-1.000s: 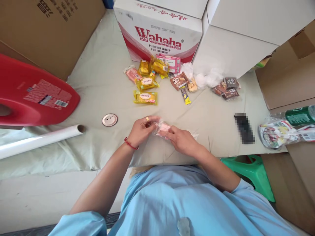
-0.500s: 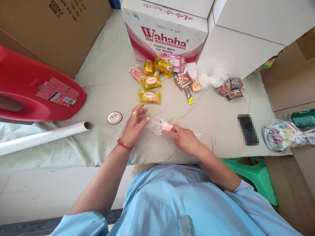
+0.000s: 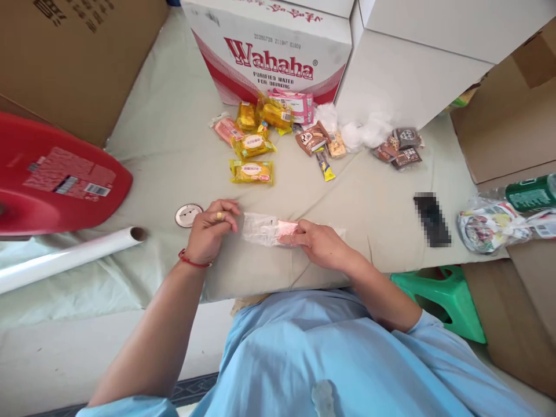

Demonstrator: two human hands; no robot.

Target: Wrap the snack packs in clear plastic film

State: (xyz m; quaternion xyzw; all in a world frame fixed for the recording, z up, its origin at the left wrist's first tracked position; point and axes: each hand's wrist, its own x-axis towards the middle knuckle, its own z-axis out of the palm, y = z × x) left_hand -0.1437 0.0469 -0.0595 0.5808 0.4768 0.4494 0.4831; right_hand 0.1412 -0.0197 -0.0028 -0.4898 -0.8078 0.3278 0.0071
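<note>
A long clear plastic bag point(image 3: 259, 229) lies stretched sideways over the cloth in front of me. Inside or against it is a small pink piece point(image 3: 286, 230), whose kind I cannot make out. My right hand point(image 3: 324, 246) pinches the pink piece together with the plastic, thumb on top. At the bag's left end, my left hand point(image 3: 212, 230) has its fingers curled in and closed on the plastic edge. The round pin badge point(image 3: 188, 215) lies just behind the left hand, partly covered by it. Past the hands sits a yellow snack packet point(image 3: 252, 172).
Several snack packets point(image 3: 254, 145) lie before the Wahaha carton point(image 3: 278, 63), with brown packets point(image 3: 407, 157) farther right. A red jug point(image 3: 65, 174) and a white roll point(image 3: 69, 260) are at left. A blurred dark object point(image 3: 432, 220) and a green stool point(image 3: 452, 307) are at right.
My left hand has moved left and its fingers have curled in. The crumpled bag is now drawn out flat between the hands. My right hand still grips the pink piece.
</note>
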